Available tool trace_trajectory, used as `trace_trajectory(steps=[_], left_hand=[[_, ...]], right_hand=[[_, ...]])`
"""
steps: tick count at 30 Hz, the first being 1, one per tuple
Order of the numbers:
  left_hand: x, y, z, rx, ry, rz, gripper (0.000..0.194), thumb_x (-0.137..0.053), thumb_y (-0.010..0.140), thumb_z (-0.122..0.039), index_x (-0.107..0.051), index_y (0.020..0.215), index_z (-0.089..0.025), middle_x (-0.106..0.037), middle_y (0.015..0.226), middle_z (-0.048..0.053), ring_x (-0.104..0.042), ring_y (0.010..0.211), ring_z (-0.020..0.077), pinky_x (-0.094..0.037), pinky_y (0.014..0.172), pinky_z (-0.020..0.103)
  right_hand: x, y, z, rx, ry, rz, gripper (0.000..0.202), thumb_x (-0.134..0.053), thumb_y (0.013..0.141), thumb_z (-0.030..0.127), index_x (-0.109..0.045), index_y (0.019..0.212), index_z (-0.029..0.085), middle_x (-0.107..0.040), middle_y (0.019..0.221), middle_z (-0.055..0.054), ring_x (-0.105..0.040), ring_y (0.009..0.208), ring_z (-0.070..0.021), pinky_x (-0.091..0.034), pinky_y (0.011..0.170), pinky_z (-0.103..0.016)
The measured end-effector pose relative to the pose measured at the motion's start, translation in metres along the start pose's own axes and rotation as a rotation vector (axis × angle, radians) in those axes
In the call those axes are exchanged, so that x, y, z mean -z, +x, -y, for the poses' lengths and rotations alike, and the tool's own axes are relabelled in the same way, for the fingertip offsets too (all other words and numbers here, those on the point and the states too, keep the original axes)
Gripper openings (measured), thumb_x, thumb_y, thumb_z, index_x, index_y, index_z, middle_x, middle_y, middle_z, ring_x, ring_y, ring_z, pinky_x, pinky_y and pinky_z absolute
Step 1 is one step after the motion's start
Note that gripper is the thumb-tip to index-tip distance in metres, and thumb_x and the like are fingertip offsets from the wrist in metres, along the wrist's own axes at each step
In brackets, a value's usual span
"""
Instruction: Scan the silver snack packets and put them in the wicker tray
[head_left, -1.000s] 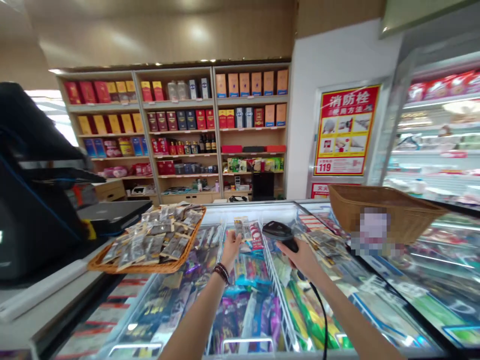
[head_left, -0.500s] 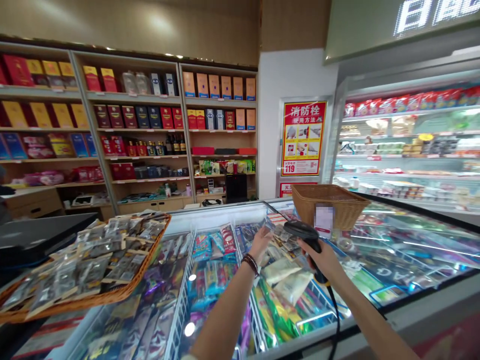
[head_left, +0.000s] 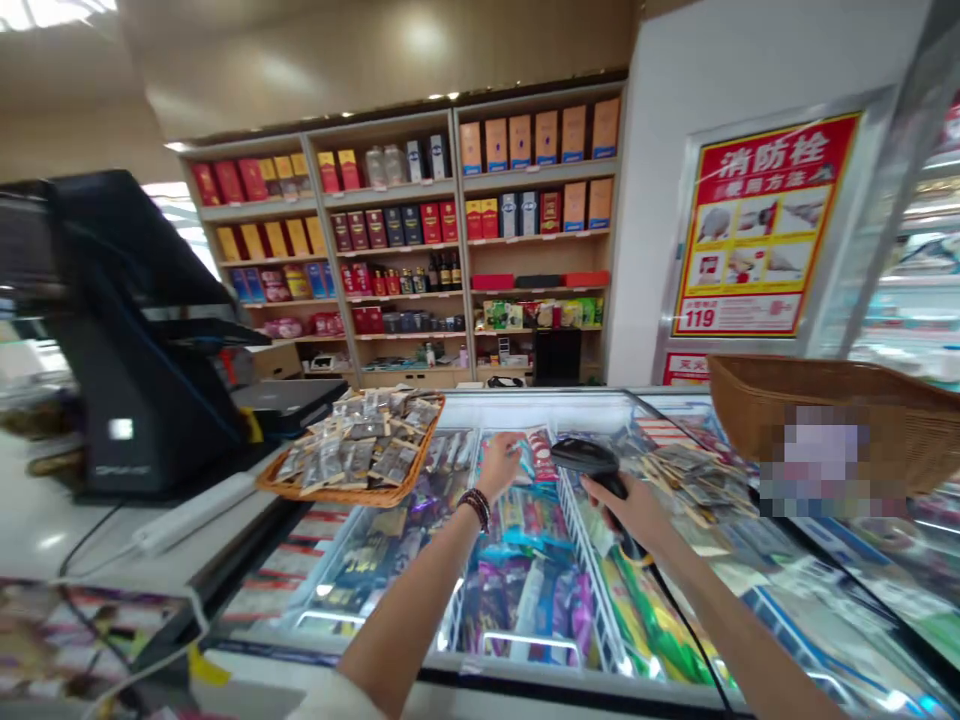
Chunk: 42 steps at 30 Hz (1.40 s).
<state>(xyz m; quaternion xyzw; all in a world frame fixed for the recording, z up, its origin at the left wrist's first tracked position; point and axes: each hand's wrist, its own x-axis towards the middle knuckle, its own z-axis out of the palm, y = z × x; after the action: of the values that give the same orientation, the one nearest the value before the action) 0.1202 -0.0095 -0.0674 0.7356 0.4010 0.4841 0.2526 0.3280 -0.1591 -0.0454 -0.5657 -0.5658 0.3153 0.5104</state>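
My right hand (head_left: pixel 634 510) is wrapped round the handle of a black barcode scanner (head_left: pixel 589 458), whose head points to the left and whose cable runs down past my forearm. Left of it is my left hand (head_left: pixel 501 465), a beaded bracelet on its wrist. Its fingers are curled together above the freezer; whatever they hold, if anything, I cannot make out. Beneath both hands is a glass-topped chest freezer (head_left: pixel 517 400) with colourful packaged ices (head_left: pixel 525 520) in white wire dividers. Small clear packets with wooden sticks (head_left: pixel 694 480) lie in a pile right of the scanner.
An orange-rimmed wicker tray (head_left: pixel 386 495) heaped with similar packets stands to the left. Beyond it is a black checkout terminal (head_left: pixel 150 340). A brown wicker basket (head_left: pixel 750 385) sits at the right. Shelves of boxed goods (head_left: pixel 397 225) line the back wall.
My view has turned to the left, bringing the terminal into sight. Both hands have come left with it, from over the packet pile to over the packaged ices; the scanner stays in my right hand.
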Motion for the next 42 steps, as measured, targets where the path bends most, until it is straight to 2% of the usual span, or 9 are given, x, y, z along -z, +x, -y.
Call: trace_trajectory(steps=[4,7,10,12,18,25,31,35,42], left_hand=[[0.085,-0.007,-0.001,-0.067,0.232,-0.107,0.036,-0.052,0.087,-0.006,-0.074,0.113,-0.017,-0.071,0.117,0.012,-0.068,0.108,0.0221,-0.053,0.102,0.037],[0.141,-0.016,-0.001,-0.007,0.503,-0.172,0.04,-0.048,0.087,-0.002,-0.071,0.118,-0.014,-0.068,0.123,0.015,-0.064,0.116,0.0251,-0.048,0.107,0.04],[0.179,-0.031,0.002,0.151,0.801,-0.172,0.044,-0.052,0.084,-0.001,-0.067,0.123,-0.013,-0.064,0.128,0.018,-0.059,0.122,0.0293,-0.043,0.109,0.043],[0.192,-0.04,0.006,0.269,0.937,-0.123,0.039,-0.06,0.084,-0.007,-0.065,0.122,-0.011,-0.063,0.129,0.02,-0.057,0.123,0.0326,-0.042,0.107,0.043],[0.186,-0.049,0.009,0.41,1.026,-0.09,0.033,-0.065,0.088,-0.019,-0.061,0.119,-0.01,-0.059,0.129,0.028,-0.055,0.125,0.0391,-0.046,0.098,0.044],[0.193,-0.038,-0.005,0.498,1.0,-0.054,0.039,-0.08,0.078,-0.025,-0.065,0.11,-0.008,-0.066,0.119,0.031,-0.062,0.12,0.0415,-0.049,0.096,0.045],[0.191,-0.044,-0.019,0.415,0.957,-0.121,0.032,-0.068,0.09,-0.032,-0.061,0.115,-0.013,-0.071,0.114,0.026,-0.064,0.12,0.0378,-0.048,0.098,0.044],[0.169,-0.046,-0.015,0.33,0.63,-0.196,0.03,-0.061,0.096,-0.035,-0.057,0.118,-0.016,-0.074,0.099,0.019,-0.071,0.1,0.0334,-0.051,0.091,0.043],[0.103,-0.035,0.017,0.272,-0.526,-0.219,0.033,-0.075,0.084,-0.037,-0.059,0.107,-0.019,-0.071,0.113,0.011,-0.069,0.082,0.0168,-0.058,0.085,0.036]], right_hand=[[-0.051,0.017,0.025,0.061,0.075,0.078,0.047,-0.07,0.071,0.068,-0.056,0.067,0.023,-0.059,0.05,0.001,-0.046,0.034,-0.0114,-0.038,0.039,-0.027],[-0.081,0.023,0.045,0.088,0.131,0.099,0.049,-0.07,0.07,0.069,-0.054,0.066,0.023,-0.06,0.052,0.0,-0.047,0.035,-0.0118,-0.04,0.039,-0.028],[-0.105,0.025,0.055,0.124,0.175,0.108,0.049,-0.07,0.071,0.069,-0.055,0.068,0.023,-0.059,0.052,0.0,-0.048,0.036,-0.0122,-0.04,0.04,-0.027],[-0.118,0.026,0.055,0.141,0.186,0.123,0.049,-0.069,0.073,0.069,-0.056,0.069,0.023,-0.058,0.051,0.001,-0.049,0.036,-0.0124,-0.039,0.04,-0.027],[-0.139,0.028,0.034,0.141,0.16,0.127,0.053,-0.067,0.071,0.073,-0.056,0.074,0.022,-0.063,0.059,0.0,-0.05,0.037,-0.0124,-0.039,0.04,-0.028],[-0.138,0.026,0.015,0.128,0.168,0.118,0.051,-0.07,0.072,0.07,-0.056,0.081,0.022,-0.062,0.061,0.001,-0.051,0.036,-0.0128,-0.037,0.039,-0.027],[-0.135,0.02,0.023,0.124,0.153,0.117,0.05,-0.07,0.072,0.071,-0.056,0.078,0.023,-0.062,0.058,0.0,-0.051,0.037,-0.0137,-0.038,0.039,-0.028],[-0.133,0.014,0.029,0.125,0.135,0.143,0.049,-0.068,0.075,0.071,-0.054,0.072,0.024,-0.057,0.049,0.001,-0.049,0.037,-0.0143,-0.039,0.041,-0.029],[-0.129,0.014,0.025,0.12,0.152,0.124,0.053,-0.068,0.072,0.076,-0.055,0.073,0.025,-0.06,0.053,0.001,-0.047,0.036,-0.0139,-0.039,0.04,-0.029]])
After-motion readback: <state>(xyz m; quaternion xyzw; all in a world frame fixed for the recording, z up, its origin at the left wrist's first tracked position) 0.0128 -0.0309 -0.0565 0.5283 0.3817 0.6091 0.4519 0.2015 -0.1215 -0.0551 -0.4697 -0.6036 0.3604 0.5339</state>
